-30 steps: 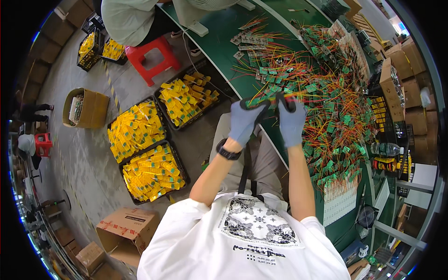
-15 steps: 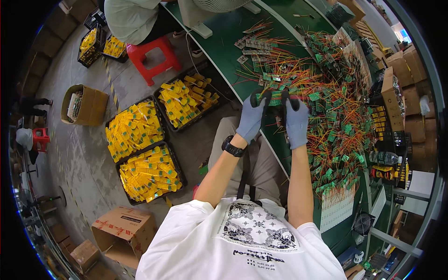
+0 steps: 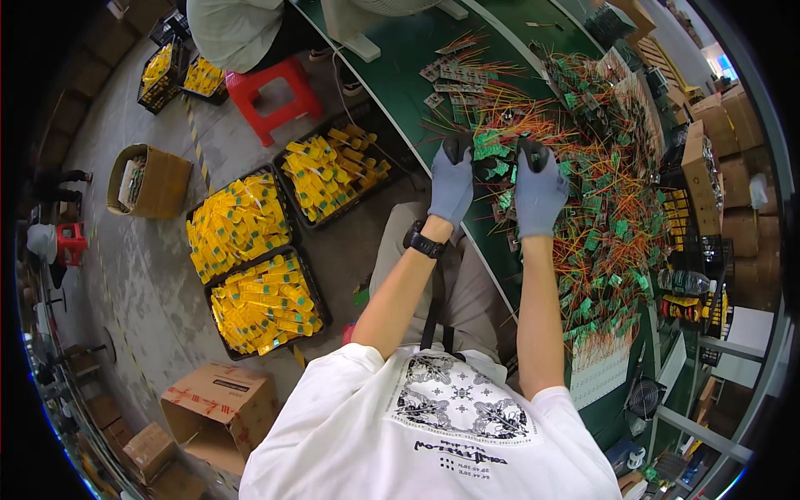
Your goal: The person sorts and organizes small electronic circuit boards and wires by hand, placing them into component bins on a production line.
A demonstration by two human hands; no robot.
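Here, in the head view, two gloved hands work side by side over the green table (image 3: 400, 75). The left hand (image 3: 451, 183) and the right hand (image 3: 539, 190) both curl at the fingertips onto one small green board (image 3: 492, 152) with orange wires, held between them at the near edge of the pile (image 3: 600, 175). Each grip is narrow, the fingers bent down over the board's ends. A black watch (image 3: 425, 244) sits on the left wrist.

The count: one board in hand; the loose boards and wires right of the right hand are too many and too tangled to number. Left of the left hand stand three black crates (image 3: 250, 225) of yellow parts on the floor, with two more far beyond them near a red stool (image 3: 271, 92). One open carton (image 3: 148, 179) lies further left, and another carton (image 3: 218, 408) sits below the left elbow. A second person (image 3: 237, 29) sits beyond the stool.

Against the frame half a second back, both hands have moved further out over the table, deeper toward the pile, and sit a little wider apart, with the board still between them. The crates, stool and cartons keep their places.
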